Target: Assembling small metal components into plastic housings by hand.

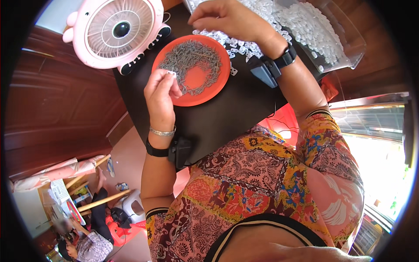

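Observation:
Between the thumb and fingers of my left hand [160, 94] is a small white plastic piece with holes [172, 74]. The hand hovers at the left rim of a round red plate [212, 90]. Small grey screws [185, 51] lie in the plate, heaped toward the far side, with a bare patch of red in the middle. My right hand [233, 19] is raised beyond the plate, over the far side of the table, with its fingers reaching left and apart. Nothing shows in it. Below it lie many loose white plastic pieces [238, 47].
A pink fan [120, 30] stands at the far left of the black table [205, 126]. At the far right, a clear plastic bin [355, 43] holds more small white pieces [312, 32]. Another person [94, 244] sits low at the left, away from the table.

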`<state>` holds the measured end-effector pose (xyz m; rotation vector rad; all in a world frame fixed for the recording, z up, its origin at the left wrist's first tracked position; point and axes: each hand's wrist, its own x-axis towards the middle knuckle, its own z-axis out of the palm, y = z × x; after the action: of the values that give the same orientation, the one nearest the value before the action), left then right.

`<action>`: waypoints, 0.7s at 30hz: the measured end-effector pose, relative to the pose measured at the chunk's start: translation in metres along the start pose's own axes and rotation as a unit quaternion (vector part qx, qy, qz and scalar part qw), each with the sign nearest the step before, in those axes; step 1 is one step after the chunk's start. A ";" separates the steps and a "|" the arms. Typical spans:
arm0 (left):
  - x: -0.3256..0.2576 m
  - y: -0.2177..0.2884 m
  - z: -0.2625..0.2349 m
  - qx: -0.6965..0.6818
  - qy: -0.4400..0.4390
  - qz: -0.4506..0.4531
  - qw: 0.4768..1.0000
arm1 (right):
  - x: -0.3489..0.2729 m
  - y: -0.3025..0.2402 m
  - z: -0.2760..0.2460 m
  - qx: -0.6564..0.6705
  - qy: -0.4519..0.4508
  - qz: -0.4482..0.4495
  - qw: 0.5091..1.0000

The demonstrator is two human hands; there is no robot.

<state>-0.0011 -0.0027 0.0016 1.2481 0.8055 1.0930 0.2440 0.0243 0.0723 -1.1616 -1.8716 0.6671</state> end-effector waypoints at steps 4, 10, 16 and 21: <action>0.001 -0.001 -0.003 -0.046 0.009 -0.008 0.999 | -0.021 0.016 -0.023 -0.171 0.004 0.038 0.984; -0.002 0.003 0.001 -0.050 0.012 0.011 0.999 | -0.050 0.051 -0.030 -0.348 -0.030 0.086 0.933; 0.000 0.003 0.001 -0.048 0.012 0.004 0.999 | -0.056 0.076 -0.024 -0.393 -0.080 0.084 0.912; 0.000 0.003 0.002 -0.049 0.007 0.004 0.999 | -0.050 0.089 -0.020 -0.396 -0.090 0.113 0.907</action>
<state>0.0000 -0.0029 0.0047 1.1635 0.7484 1.1352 0.3151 0.0184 -0.0037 -1.9009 -2.2669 0.0996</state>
